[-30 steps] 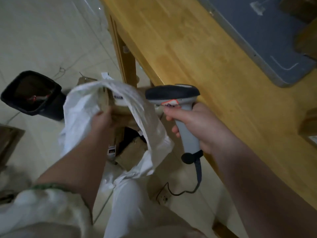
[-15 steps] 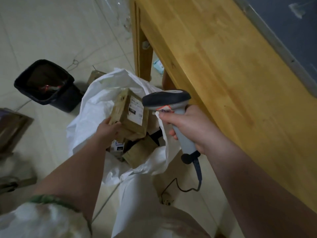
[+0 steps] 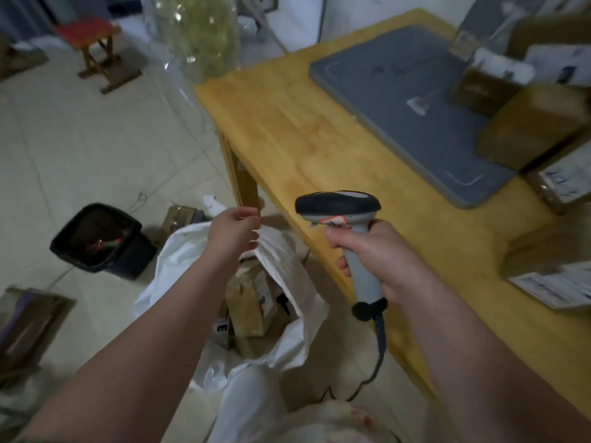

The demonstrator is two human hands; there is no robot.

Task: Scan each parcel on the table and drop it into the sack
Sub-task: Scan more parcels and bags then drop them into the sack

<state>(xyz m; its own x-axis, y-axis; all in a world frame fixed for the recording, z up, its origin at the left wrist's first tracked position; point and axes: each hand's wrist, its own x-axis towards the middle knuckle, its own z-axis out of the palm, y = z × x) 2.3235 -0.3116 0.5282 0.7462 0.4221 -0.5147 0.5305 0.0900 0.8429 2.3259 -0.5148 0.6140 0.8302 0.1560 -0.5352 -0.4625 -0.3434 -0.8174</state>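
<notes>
White sack (image 3: 284,263) sits open on the floor, brown labelled parcels (image 3: 249,298) inside. Left hand (image 3: 235,230) loosely curled, empty; right hand (image 3: 380,260) grips the grey scanner (image 3: 339,207).

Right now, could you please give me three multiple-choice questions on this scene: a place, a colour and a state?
1. Where does the black bin stand? A on the table; B on the floor, left of the sack; C inside the sack.
2. What colour is the sack? A white; B blue; C black.
3. What is the right hand doing? A hanging empty; B gripping the scanner; C holding a parcel.
Answers: 1 B, the black bin sits on the floor beside the sack; 2 A, its fabric is white; 3 B, the fingers wrap the scanner's handle.
</notes>
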